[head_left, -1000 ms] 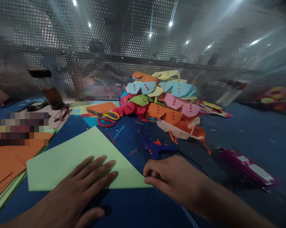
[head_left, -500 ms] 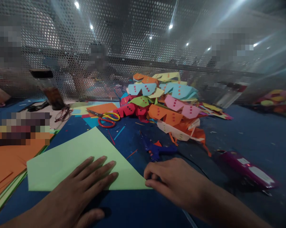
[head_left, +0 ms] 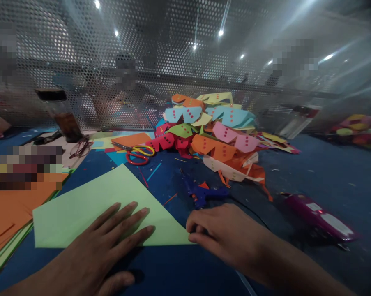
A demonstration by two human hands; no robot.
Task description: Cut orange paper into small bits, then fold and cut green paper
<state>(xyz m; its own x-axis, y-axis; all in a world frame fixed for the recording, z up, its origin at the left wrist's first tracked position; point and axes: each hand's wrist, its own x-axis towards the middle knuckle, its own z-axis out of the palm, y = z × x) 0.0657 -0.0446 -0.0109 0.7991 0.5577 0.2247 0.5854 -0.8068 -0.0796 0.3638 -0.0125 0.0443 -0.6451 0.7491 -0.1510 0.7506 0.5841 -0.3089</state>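
Note:
A light green sheet of paper (head_left: 89, 201), folded to a point at its right end, lies on the blue table. My left hand (head_left: 111, 238) rests flat on it with the fingers spread. At the right tip of the paper, my right hand (head_left: 225, 232) has its thumb and bent forefinger closed on the corner. Just beyond that hand lies a blue glue gun (head_left: 200, 193), its cord running off to the right. Scissors (head_left: 139, 154) with one red and one yellow handle lie past the paper's top corner.
Dotted, coloured folded-paper shapes (head_left: 216, 135) are heaped at the back. Orange sheets (head_left: 12, 209) lie at the left, near glasses (head_left: 82, 148) and a bottle of dark drink (head_left: 66, 123). A purple device (head_left: 321, 216) lies at the right. A perforated metal screen (head_left: 160, 53) stands behind.
The view has shifted very slightly. Both hands and the green paper stay in practically the same place.

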